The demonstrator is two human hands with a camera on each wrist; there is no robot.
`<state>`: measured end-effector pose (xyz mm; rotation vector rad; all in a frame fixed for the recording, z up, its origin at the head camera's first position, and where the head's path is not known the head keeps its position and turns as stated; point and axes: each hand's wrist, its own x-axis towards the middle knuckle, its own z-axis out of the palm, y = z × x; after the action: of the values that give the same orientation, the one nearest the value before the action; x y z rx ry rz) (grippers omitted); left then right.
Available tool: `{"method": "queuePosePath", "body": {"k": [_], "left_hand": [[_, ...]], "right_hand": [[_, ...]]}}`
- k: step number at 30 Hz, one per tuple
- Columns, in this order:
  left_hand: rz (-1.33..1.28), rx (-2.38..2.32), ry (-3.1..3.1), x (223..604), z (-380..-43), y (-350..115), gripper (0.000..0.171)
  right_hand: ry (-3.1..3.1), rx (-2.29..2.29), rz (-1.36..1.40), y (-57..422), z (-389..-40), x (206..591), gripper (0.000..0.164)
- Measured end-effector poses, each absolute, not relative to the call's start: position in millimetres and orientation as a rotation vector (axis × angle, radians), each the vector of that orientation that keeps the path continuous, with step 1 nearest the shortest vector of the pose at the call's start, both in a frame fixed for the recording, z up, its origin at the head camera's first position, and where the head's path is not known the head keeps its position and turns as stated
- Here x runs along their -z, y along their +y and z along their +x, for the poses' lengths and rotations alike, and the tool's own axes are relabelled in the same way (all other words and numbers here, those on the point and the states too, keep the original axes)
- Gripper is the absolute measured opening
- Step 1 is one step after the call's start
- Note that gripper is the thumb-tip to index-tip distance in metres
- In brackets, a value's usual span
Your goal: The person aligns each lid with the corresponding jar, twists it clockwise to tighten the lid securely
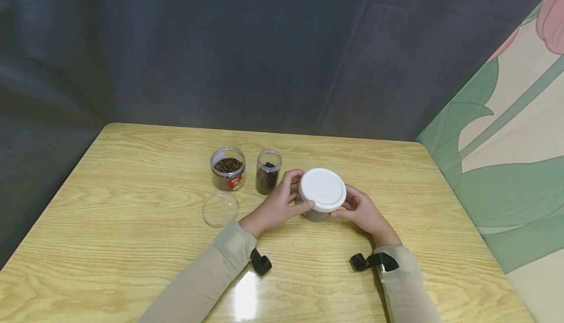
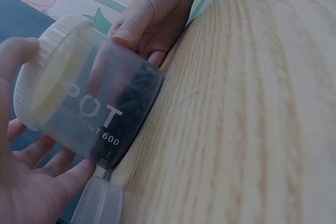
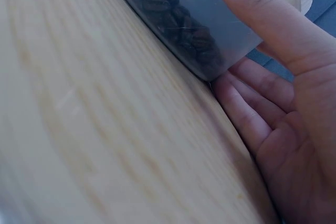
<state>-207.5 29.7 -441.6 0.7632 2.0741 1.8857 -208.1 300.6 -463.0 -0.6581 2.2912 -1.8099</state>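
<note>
White and round, one lid [image 1: 323,188] is seated on one clear pot [image 2: 100,98]. The pot is stood on the worktop [image 1: 132,244], right of its middle and well in from the far edge. Dark beans [image 3: 173,22] are seen in its lower part, and "POT" and "CONTENT 600" are printed on its wall.

Two hands are set about the pot. By the left hand [image 1: 279,205] it is held on one side: the thumb is laid on the lid's rim, and the fingers are curled along the wall. By the right hand [image 1: 363,213] it is gripped on the opposite side, the thumb being placed against the wall and the fingers bent near the base.

Toward the far edge, left of the pot, two jars are placed side by side and apart. The wide jar [image 1: 222,180], the one nearer the left edge, is partly filled with brown beans [image 1: 228,165] and marked with one red label [image 1: 235,181]. The narrow jar [image 1: 266,182] is partly filled with dark contents. One clear cover [image 1: 220,209] is laid flat just before the wide jar. Two black bands [image 1: 261,263] are worn, one at each wrist.
</note>
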Motion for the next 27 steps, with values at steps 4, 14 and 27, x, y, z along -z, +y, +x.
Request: {"method": "queuePosePath", "body": {"k": [4, 14, 27], "left_hand": [[0.763, -1.882, 2.081, 439.9, -206.7, 29.3, 0.075], [0.806, -1.8, 2.128, 440.2, -206.8, 27.0, 0.073], [0.74, -1.875, 2.074, 440.1, -206.5, 28.7, 0.072]], "right_hand": [[2.286, 1.813, -0.661, 300.3, -208.3, 463.3, 0.08], [2.293, 1.825, -0.667, 302.0, -210.0, 467.1, 0.078], [2.295, 1.812, -0.653, 300.7, -208.5, 463.6, 0.079]]}}
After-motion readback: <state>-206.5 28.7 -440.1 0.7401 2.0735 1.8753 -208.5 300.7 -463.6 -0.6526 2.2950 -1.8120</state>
